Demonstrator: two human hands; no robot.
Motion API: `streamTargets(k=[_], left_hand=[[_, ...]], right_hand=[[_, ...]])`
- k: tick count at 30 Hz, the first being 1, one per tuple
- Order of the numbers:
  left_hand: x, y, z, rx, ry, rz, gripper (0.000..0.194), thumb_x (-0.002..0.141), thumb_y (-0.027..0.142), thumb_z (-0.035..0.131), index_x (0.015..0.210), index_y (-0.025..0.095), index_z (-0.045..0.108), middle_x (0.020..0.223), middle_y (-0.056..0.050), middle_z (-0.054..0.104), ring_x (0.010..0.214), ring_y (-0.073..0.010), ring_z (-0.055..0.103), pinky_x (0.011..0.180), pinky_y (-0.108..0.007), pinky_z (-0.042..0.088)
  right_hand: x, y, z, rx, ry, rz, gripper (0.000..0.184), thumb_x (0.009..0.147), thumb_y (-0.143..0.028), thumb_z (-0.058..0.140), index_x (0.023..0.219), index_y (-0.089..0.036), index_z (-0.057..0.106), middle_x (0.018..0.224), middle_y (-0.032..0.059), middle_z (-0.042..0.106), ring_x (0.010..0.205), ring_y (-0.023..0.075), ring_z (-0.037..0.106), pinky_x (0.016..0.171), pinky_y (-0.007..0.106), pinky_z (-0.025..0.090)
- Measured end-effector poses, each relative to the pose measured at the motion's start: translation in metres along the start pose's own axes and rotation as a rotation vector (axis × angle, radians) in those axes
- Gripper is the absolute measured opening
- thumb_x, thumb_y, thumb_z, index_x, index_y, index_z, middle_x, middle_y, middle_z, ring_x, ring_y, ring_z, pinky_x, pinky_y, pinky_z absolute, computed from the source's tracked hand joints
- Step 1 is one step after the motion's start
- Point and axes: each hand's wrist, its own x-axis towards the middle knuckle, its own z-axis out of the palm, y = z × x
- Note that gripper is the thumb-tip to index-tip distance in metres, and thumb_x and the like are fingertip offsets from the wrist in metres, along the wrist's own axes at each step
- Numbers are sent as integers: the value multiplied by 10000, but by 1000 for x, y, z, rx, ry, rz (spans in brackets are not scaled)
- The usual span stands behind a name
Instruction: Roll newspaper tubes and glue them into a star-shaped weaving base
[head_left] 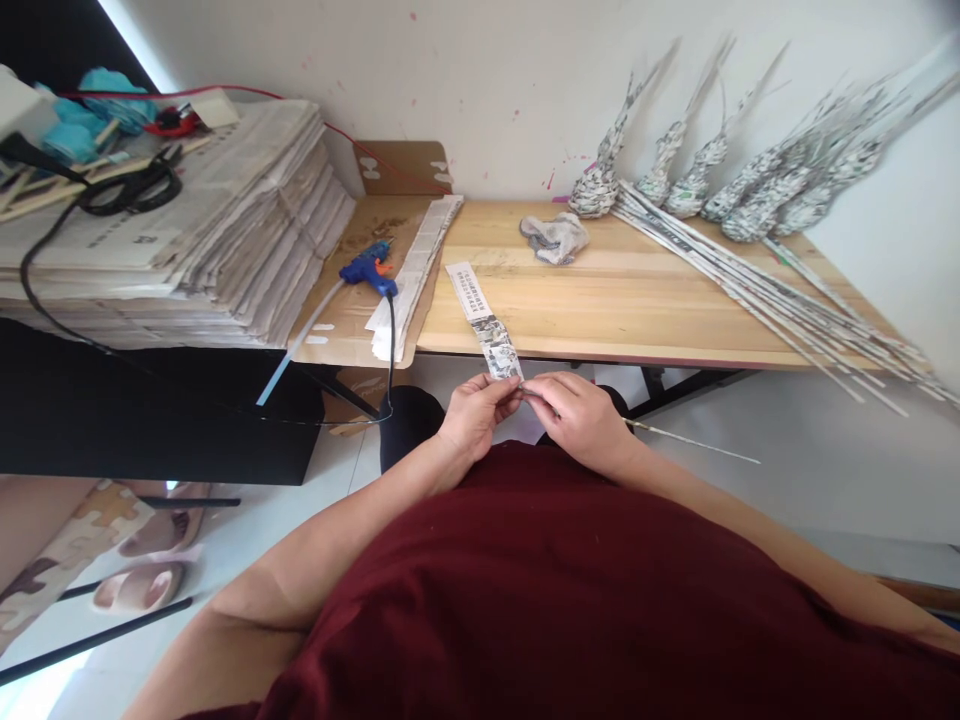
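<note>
Head view: both hands at one end of a paper strip

Brings both hands together at the centre of the dial. Pinches the near end of a printed paper strip (495, 345) with the left hand (471, 412); closes the fingertips of the right hand (581, 415) on that same end. Runs from there toward eleven o'clock, past the front edge of the wooden table (630, 310); cannot tell whether touching the wood. Shows a thin rod (697, 444) just past three o'clock, with any link to the strip hidden.

Looks like a rolling or twisting step, barely begun. Seems to call next for a firm pinch, small even turns and enough tension to avoid creases.

Reads as flat, matte paper, white with black characters at the far end, mottled grey nearer, slightly bent between. Offers smooth blue plastic in the glue gun (364, 270) at ten o'clock, beside ragged layers of stacked newspaper (285, 230); soft crumples in a grey cloth (555, 238) past twelve; bumpy, bulbous woven forms (595, 190) from one to two; straight, slim paper rods (735, 277) before three.
</note>
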Motion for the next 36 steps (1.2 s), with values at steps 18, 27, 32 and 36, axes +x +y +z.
streamTargets(k=[18, 27, 32, 36], left_hand=[[2, -6, -4, -6, -34, -7, 240, 609, 208, 837, 718, 98, 654, 704, -14, 634, 661, -74, 615, 649, -191, 504], [2, -6, -5, 44, 0, -13, 280, 604, 238, 842, 753, 106, 644, 703, -16, 635, 627, -71, 596, 597, -189, 479], [2, -7, -7, 3, -24, -16, 241, 633, 190, 818, 787, 106, 653, 745, -24, 652, 651, -70, 606, 626, -185, 490], [2, -8, -7, -2, -36, -33, 231, 656, 172, 800, 820, 106, 652, 783, -46, 675, 633, -69, 605, 585, -177, 482]], right_hand=[[5, -7, -8, 377, -43, 406, 131, 873, -313, 580, 902, -233, 679, 826, 18, 730, 652, 168, 651, 628, 297, 480], [3, -5, -5, 326, -68, 393, 102, 804, -308, 657, 875, -238, 640, 835, 20, 725, 725, 185, 669, 669, 305, 484], [3, -5, -7, 260, -115, 358, 109, 871, -315, 575, 874, -229, 641, 817, 26, 727, 688, 178, 656, 632, 290, 447], [2, -3, -6, 188, -126, 319, 120, 888, -295, 543, 872, -219, 634, 805, 29, 712, 676, 170, 626, 630, 285, 420]])
